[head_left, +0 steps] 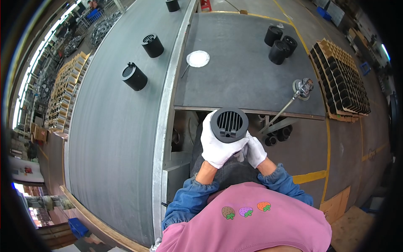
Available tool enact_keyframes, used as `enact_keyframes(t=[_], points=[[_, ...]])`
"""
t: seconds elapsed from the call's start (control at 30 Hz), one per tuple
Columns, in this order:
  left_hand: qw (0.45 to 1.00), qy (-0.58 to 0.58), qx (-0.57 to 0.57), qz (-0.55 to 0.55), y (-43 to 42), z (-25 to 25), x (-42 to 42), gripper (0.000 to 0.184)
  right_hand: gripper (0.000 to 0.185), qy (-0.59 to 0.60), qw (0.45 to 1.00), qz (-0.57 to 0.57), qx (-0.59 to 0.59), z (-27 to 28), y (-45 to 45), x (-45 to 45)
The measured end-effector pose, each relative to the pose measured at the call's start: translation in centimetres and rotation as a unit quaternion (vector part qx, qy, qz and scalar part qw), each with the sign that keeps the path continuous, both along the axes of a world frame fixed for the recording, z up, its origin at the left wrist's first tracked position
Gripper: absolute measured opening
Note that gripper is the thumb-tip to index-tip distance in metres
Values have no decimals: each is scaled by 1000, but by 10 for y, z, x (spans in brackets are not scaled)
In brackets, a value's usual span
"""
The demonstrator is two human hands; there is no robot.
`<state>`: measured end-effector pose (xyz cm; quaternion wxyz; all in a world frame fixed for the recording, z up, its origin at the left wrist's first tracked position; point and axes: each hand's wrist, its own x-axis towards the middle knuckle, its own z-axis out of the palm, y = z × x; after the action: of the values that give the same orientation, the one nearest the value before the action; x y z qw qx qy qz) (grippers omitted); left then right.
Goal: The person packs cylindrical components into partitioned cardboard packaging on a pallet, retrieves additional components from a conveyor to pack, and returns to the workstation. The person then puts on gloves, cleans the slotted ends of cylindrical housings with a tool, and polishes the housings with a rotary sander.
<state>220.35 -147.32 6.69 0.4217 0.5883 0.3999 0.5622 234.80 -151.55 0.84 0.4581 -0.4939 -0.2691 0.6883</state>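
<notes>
Held up over my lap is a black finned cylinder [229, 125], its round slotted end facing me and a small bracket at the rim. My left hand [214, 145], in a white glove, wraps around its left side and underside. Just below the cylinder on the right, my right hand [255, 152], also gloved, has its fingers curled in close against the other glove. What those right fingers grip is hidden from this angle.
Several black cylinders stand on the grey conveyor belt [113, 138] to the left and others on the side table [239, 84]. That table also bears a white round pad [197, 59] and a metal-handled tool [303, 89]. Stacked trays of dark parts [340, 80] stand right.
</notes>
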Motion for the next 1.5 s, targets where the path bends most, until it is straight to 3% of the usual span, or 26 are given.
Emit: enact_keyframes(t=[0.03, 0.07, 0.13, 0.43, 0.5, 0.53, 0.6, 0.63, 0.67, 0.73, 0.77, 0.8, 0.87, 0.9, 0.97, 1.0, 1.07, 1.1, 1.13, 1.2, 1.27, 1.4, 1.5], points=[[1000, -5, -11, -4, 0, 2, -1, 85, 70, 0, 1000, 1, 0, -3, -1, 2], [1000, -10, -22, -9, -1, 2, -1, 85, 57, 19, 1000, 23, 4, -7, -2, 6], [1000, -10, -24, -18, 0, -1, -3, 88, 56, 38, 998, 45, 8, -11, -3, 9], [997, -55, -56, -17, 5, -9, -10, 90, 74, -84, 995, 56, 12, 8, 5, 4], [998, -20, -51, 13, 8, -9, -14, 90, 65, -172, 980, 102, -24, 9, 17, 8], [998, -9, -47, 32, 10, -9, -17, 91, 65, -175, 979, 103, -19, 11, 25, 7], [998, -9, -52, 43, 14, -10, -24, 93, 52, -292, 952, 86, 2, 15, 48, 4], [997, -16, -60, 50, 16, -13, -27, 95, 42, -279, 957, 75, 12, 10, 62, 4], [997, -14, -56, 59, 19, -17, -31, 95, 39, -345, 934, 87, 25, 17, 78, 1], [996, -18, -54, 75, 25, -25, -40, 95, 32, -480, 855, 83, 179, 8, 113, -4], [995, -31, -60, 79, 27, -28, -44, 95, 29, -516, 807, 91, 272, 4, 132, -9], [994, -14, -63, 91, 29, -30, -50, 95, 29, -518, 804, 95, 276, -2, 153, -15], [991, -34, -71, 113, 35, -33, -58, 95, 26, -581, 719, 102, 368, -6, 193, -35], [989, -21, -73, 123, 37, -35, -64, 95, 26, -581, 717, 105, 372, -2, 214, -45], [988, -12, -79, 136, 40, -37, -74, 95, 27, -673, 590, 239, 376, 7, 257, -64], [986, -7, -85, 141, 42, -36, -78, 94, 27, -672, 587, 242, 380, 8, 278, -71], [983, -18, -99, 152, 46, -41, -87, 95, 29, -702, 436, 326, 459, 1, 318, -84], [982, -14, -104, 158, 47, -43, -91, 95, 28, -694, 384, 335, 508, -9, 339, -89], [981, -9, -109, 163, 49, -45, -95, 95, 28, -691, 383, 337, 512, -19, 354, -92], [978, -9, -117, 175, 54, -51, -102, 96, 20, -669, 274, 328, 608, -25, 372, -100], [976, 21, -123, 180, 56, -57, -107, 98, 14, -662, 296, 380, 574, -29, 381, -106], [975, 14, -130, 181, 67, -59, -110, 97, 12, -637, 244, 457, 571, -17, 391, -108], [977, 8, -121, 177, 75, -56, -107, 97, 12, -587, 266, 484, 592, -14, 378, -102]])
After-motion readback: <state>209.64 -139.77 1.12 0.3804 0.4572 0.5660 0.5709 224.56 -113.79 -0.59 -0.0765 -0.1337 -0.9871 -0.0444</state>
